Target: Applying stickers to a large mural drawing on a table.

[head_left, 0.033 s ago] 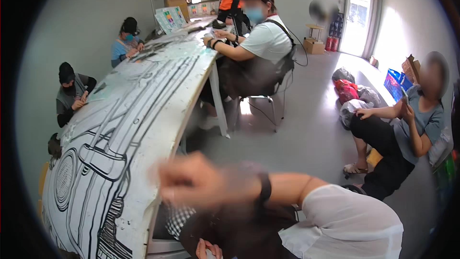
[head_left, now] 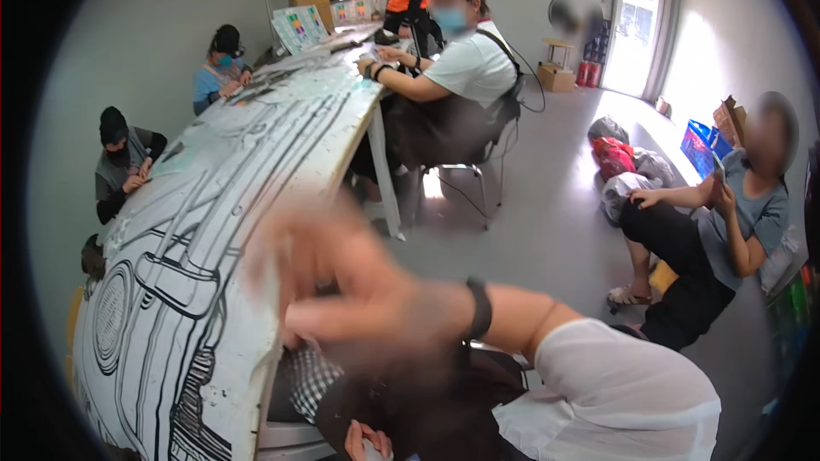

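My right hand is blurred by motion, its fingers spread and nothing in it. It hovers by the near right edge of a long white table covered with a large black line drawing. A black band sits on that wrist and a white sleeve covers the upper arm. At the bottom edge my left hand shows only in part, over dark clothing and a checked cloth; its grip is unclear.
Several people sit along the table: two at its left side, one in a white shirt on a chair at the right. Another person sits on the floor by the right wall. Bags lie on the grey floor.
My right hand has lifted a little and its fingers have spread wider. The people around the table have kept their places.
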The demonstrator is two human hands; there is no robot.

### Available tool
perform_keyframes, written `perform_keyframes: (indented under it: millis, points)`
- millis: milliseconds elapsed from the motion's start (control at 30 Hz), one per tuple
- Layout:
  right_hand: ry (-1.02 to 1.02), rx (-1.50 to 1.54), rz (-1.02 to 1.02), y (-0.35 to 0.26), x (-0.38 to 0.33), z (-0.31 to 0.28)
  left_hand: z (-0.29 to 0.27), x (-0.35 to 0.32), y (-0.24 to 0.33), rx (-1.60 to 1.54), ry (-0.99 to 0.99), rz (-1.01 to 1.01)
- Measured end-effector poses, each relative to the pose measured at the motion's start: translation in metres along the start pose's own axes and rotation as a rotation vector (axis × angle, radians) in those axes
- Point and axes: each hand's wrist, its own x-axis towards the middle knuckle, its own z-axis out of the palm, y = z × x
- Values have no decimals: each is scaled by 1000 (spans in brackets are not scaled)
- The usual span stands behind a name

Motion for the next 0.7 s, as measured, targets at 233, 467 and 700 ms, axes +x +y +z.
perform_keyframes:
  millis: [233, 467, 700]
  points:
    - [-198, 363, -517, -139, 40, -21, 3, -8, -5, 365, -40, 229]
    - [-115, 59, -40, 11, -10, -17, -37, 18, 3, -159, -368, -274]
    - [19, 360, 1131, 124, -198, 52, -15, 16, 29, -12, -62, -55]
